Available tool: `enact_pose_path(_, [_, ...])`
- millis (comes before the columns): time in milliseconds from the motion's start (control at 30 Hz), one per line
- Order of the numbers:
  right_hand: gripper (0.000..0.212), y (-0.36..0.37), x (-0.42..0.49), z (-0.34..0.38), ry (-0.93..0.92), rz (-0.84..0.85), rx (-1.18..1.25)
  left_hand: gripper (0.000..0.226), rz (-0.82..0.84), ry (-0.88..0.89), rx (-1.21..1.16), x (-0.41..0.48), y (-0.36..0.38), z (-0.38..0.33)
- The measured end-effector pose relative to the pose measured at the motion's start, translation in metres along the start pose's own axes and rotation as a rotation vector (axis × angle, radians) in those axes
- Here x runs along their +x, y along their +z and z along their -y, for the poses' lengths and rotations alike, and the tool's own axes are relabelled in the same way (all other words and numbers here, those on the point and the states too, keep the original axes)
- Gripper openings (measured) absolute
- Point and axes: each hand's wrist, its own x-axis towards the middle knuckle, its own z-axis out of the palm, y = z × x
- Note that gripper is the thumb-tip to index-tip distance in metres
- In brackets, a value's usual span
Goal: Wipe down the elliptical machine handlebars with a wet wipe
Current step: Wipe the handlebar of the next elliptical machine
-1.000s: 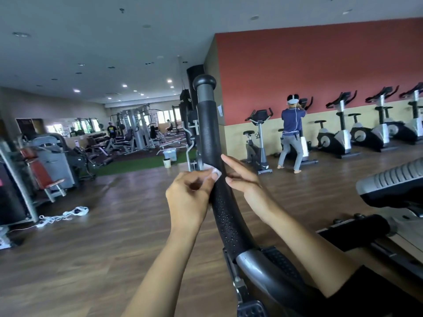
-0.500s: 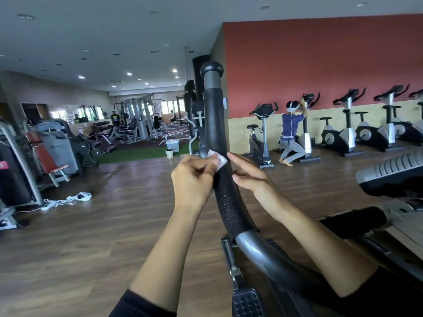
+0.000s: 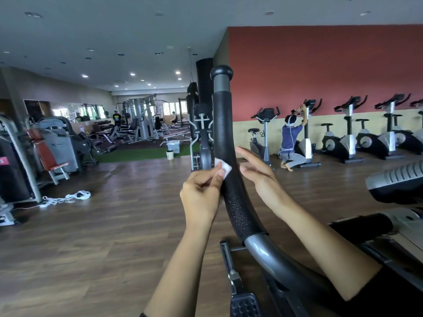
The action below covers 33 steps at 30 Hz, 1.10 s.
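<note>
The elliptical's left handlebar (image 3: pixel 225 143) rises in front of me, a curved black foam grip with a grey collar and a round black cap on top. My left hand (image 3: pixel 201 193) pinches a small white wet wipe (image 3: pixel 223 167) against the left side of the grip, about halfway up. On the other side of the bar is my right hand (image 3: pixel 257 170), fingers straight and spread, close to the grip and holding nothing. Below the foam the bar turns to grey metal (image 3: pixel 263 250).
The elliptical's console (image 3: pixel 396 181) and a second black grip (image 3: pixel 361 225) lie to my right, a pedal (image 3: pixel 245 304) below. A person kneels by exercise bikes (image 3: pixel 343 143) along the red wall. Weight machines (image 3: pixel 52 145) stand left, a cable (image 3: pixel 66 197) on the wooden floor.
My left hand has slid the wipe a little higher up the grip. My right hand's fingers have spread and drawn slightly off the bar. My view has tilted down a little.
</note>
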Motion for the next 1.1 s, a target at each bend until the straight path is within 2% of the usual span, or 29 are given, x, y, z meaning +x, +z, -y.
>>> enact_pose_path(67, [0.047,0.002,0.007,0.002,-0.013,-0.010,-0.046,0.017,0.034,-0.053,-0.103,-0.003,-0.003,0.005])
enact_pose_path(167, [0.048,0.008,0.014,0.009,-0.014,-0.027,-0.068,0.015,0.000,-0.095,-0.172,0.020,0.006,0.004])
enact_pose_path(367, [0.052,0.012,0.018,0.008,0.001,-0.050,-0.096,0.017,0.013,-0.081,-0.276,0.028,0.009,0.020])
enact_pose_path(567, [0.049,0.013,0.012,0.014,0.004,-0.062,-0.208,0.020,0.078,-0.032,-0.303,0.054,0.012,0.018])
enact_pose_path(733, [0.045,0.007,0.004,0.016,0.087,-0.050,-0.212,0.024,0.122,0.030,-0.313,0.042,0.004,0.025])
enact_pose_path(900, [0.043,0.006,-0.012,0.022,0.151,-0.040,-0.253,0.023,0.096,-0.054,-0.372,0.064,0.014,0.018])
enact_pose_path(1100, [0.042,0.003,-0.034,0.026,0.190,-0.038,-0.236,0.018,0.075,0.006,-0.378,0.011,0.003,0.028])
